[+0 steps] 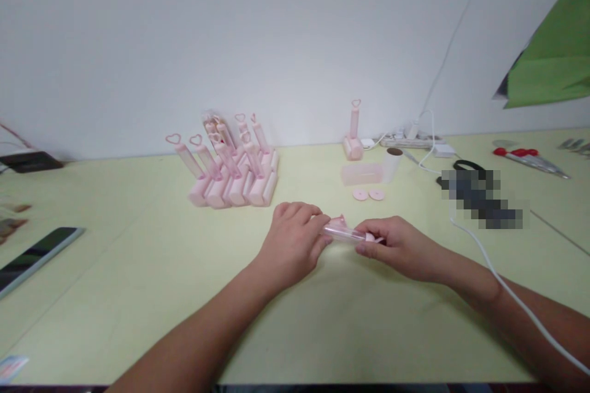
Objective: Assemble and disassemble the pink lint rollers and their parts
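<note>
Between my two hands, a clear pinkish tube (343, 233) lies nearly level, low over the table. My left hand (295, 239) is closed around its left end. My right hand (391, 247) pinches the whitish cap at the right end, where a small pale piece sticks out. A small pink part (338, 220) shows just behind the tube; whether it is joined to it I cannot tell. Two flat pink discs (369, 194) lie beyond my hands, and behind them are a translucent pink block (362, 174) and a white cylinder (392, 164) with a brown top.
At the left stands a cluster of pink hammer-shaped pieces (235, 190) with heart-topped tubes. A similar single piece (353, 146) is near the wall. A white cable (488, 258) crosses my right forearm. Red-handled tools (525, 153) lie far right, a phone (37, 255) far left.
</note>
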{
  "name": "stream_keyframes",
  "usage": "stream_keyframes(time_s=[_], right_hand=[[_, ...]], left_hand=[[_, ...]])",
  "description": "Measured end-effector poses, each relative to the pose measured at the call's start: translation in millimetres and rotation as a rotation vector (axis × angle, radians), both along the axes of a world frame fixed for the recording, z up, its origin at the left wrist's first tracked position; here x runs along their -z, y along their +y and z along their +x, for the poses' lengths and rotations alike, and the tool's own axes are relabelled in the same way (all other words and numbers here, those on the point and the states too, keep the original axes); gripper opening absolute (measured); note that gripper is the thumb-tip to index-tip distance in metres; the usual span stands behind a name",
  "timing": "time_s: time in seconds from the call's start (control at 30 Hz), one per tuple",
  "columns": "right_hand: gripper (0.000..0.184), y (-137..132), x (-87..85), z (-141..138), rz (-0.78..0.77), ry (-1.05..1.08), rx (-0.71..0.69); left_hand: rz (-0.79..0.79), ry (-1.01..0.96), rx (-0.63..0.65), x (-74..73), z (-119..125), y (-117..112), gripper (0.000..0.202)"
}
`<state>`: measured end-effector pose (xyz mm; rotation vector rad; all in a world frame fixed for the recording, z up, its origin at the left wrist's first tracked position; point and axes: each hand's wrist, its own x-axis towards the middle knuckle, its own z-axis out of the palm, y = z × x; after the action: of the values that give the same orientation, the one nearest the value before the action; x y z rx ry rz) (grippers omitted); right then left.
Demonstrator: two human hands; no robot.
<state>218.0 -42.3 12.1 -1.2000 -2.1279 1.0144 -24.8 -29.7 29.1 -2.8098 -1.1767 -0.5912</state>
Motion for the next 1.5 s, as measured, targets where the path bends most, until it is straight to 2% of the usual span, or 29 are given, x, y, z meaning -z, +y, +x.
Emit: stream_keyframes(time_s=[0.07,0.13,0.2,0.27,0.37,0.47,0.57,0.67,0.9,1.03,1.13,1.23,1.33,1.4,1.5], right_hand=[[0.026,-6,0.3,-9,-0.049,0.066,0.004],[0.029,-13,0.0,-16,-0.169,0.151,-0.037],[0.034,-18,-0.4,-20,-0.303,0.183,-0.071],[0.040,-20,-0.1,-20,-0.366,0.150,-0.072],[0.049,-18,1.8,-16,-0.360,0.078,-0.077],[0.053,-16,4.0,-14,-0.367,0.073,-0.144],[0.053,-16,3.6,-15,-0.345,0.108,-0.216],[0.052,-18,0.4,-16,-0.332,0.134,-0.232],[0.047,-20,-11.1,-14,-0.371,0.097,-0.259],[0.045,-23,-13.3,-12,-0.343,0.108,-0.215],[0.046,-20,-11.8,-9,-0.321,0.113,-0.119],[0.049,-9,-8.7,0,-0.174,0.082,0.045],[0.051,3,-3.8,10,-0.061,0.047,0.177],[0.050,9,0.3,13,-0.057,0.039,0.207],[0.043,10,6.4,10,0.042,0.049,0.167]], left_hand=[[0.038,0.060,-0.007,-1.4,9,-11,0.028],[0.040,0.129,0.051,0.2,18,-22,0.022],[-0.013,0.199,0.111,3.8,23,-29,0.014],[-0.077,0.237,0.126,7.3,24,-32,0.014],[-0.123,0.251,0.108,8.6,21,-33,0.022],[-0.127,0.259,0.125,5.8,21,-35,0.027],[-0.124,0.262,0.156,3.1,24,-38,0.022],[-0.149,0.255,0.140,1.5,25,-40,0.019],[-0.226,0.232,0.115,-3.9,16,-39,0.027],[-0.261,0.188,0.100,-5.1,14,-36,0.030],[-0.294,0.057,0.103,-4.5,14,-32,0.035],[-0.317,-0.083,0.007,-5.6,7,-24,0.046],[-0.336,-0.078,-0.231,-9.9,-8,-10,0.045],[-0.367,-0.056,-0.352,-11.9,-22,2,0.046],[-0.471,-0.098,-0.405,-8.6,-39,20,0.055]])
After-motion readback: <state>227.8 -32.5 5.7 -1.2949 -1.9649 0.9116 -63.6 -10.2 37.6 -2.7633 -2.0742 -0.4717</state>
